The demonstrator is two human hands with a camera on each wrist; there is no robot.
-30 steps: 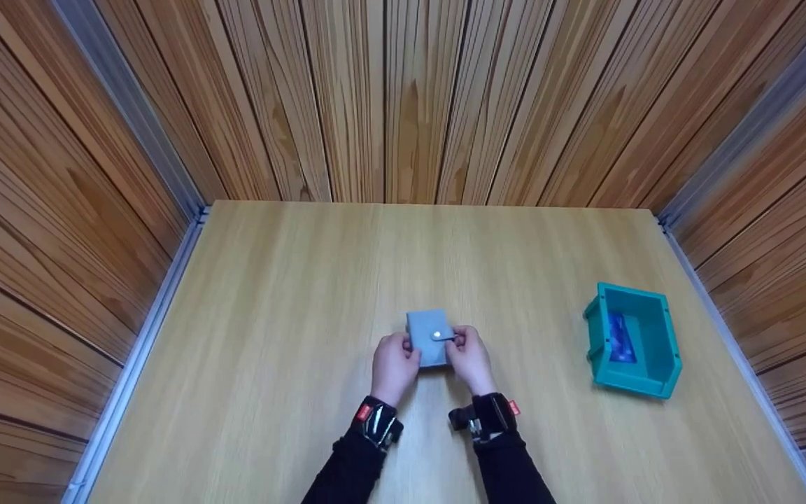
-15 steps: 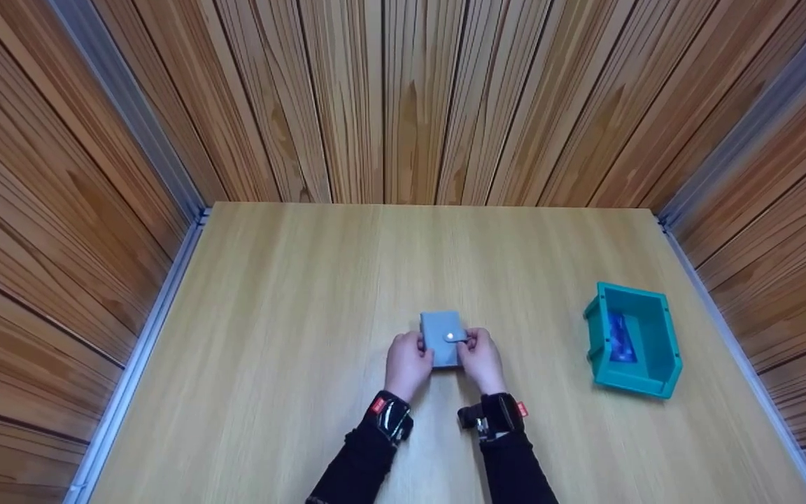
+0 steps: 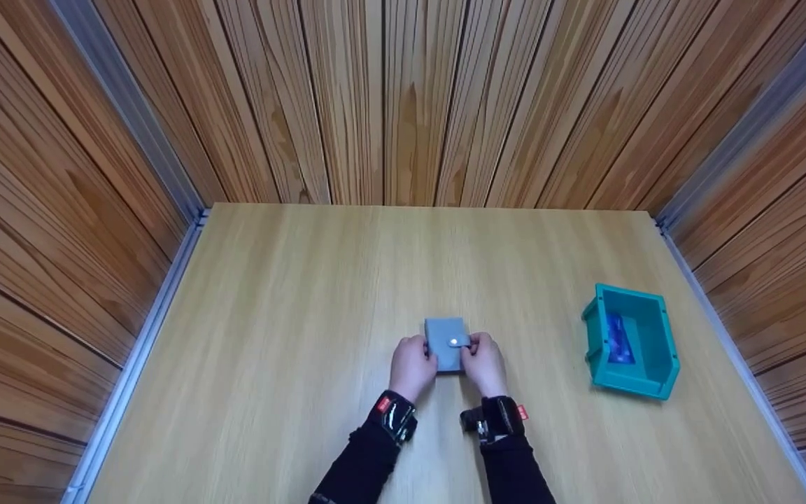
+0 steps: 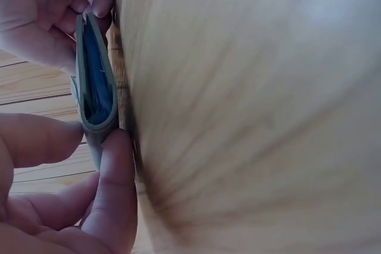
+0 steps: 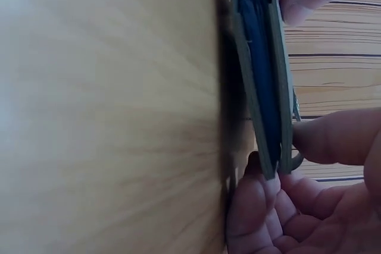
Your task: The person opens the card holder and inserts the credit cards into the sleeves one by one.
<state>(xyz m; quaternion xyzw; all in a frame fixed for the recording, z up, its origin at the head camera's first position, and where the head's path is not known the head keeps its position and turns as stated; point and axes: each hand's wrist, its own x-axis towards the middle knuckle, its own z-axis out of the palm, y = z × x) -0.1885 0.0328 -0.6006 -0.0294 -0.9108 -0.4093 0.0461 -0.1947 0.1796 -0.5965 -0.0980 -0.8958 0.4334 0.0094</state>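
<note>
A small blue-grey wallet (image 3: 444,355) with a snap-button strap faces up between both hands, just over the table. My left hand (image 3: 412,367) pinches its folded spine, thumb on top and fingers beneath, as the left wrist view shows. On the opposite side my right hand (image 3: 485,364) pinches the edge by the strap, its thumb (image 5: 336,138) on the upper cover. Blue inner sleeves (image 5: 262,75) show between the covers from the near end. The strap lies across the front with its silver button on the cover; whether it is snapped I cannot tell.
To the right on the wooden table (image 3: 305,280) stands a teal bin (image 3: 655,343) with a blue-purple flat item (image 3: 618,339) inside. Wood-panelled walls (image 3: 403,105) with metal corner rails enclose the back and sides.
Both hands have shifted the wallet to the right and slightly toward me, keeping hold of it at both sides. The teal bin has stayed in place.
</note>
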